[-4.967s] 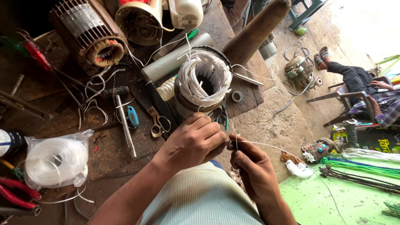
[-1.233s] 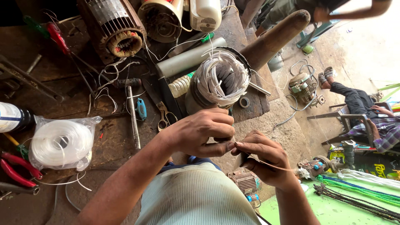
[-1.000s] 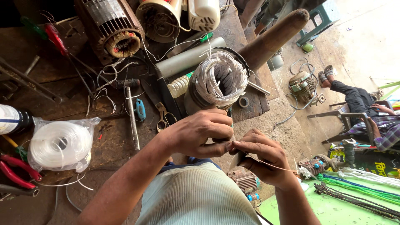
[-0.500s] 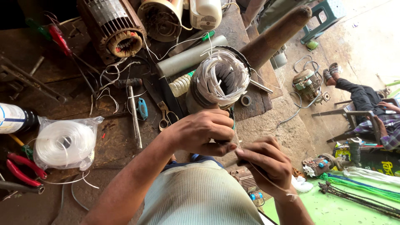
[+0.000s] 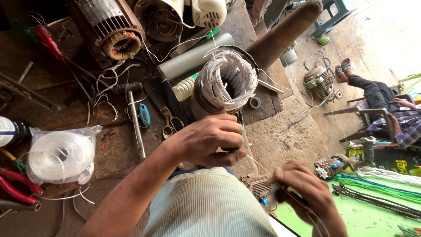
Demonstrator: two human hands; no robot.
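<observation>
1. The right hand (image 5: 313, 195) was low at the right of the frame, nearest to the camera. Its fingers were closed around a thin white string (image 5: 258, 164) and some small thing that blur made impossible to name.
2. The string ran up and to the left from this hand, its long axis slanting toward the centre of the frame.
3. The left hand (image 5: 210, 140) was in the centre, higher and farther than the right one. Its fingers were narrow, pinched together on the other end of the string, just under the motor stator (image 5: 226, 83).
4. So the stator lay straight above the left hand, almost touching it, and this hand was clearly the nearer one to it.
5. The stator stood on the dark surface (image 5: 109, 131), with white cord wound around its open end.
6. Farther left lay scissors (image 5: 167, 123) and a bag of white cord (image 5: 61, 156), well apart from both hands.
</observation>
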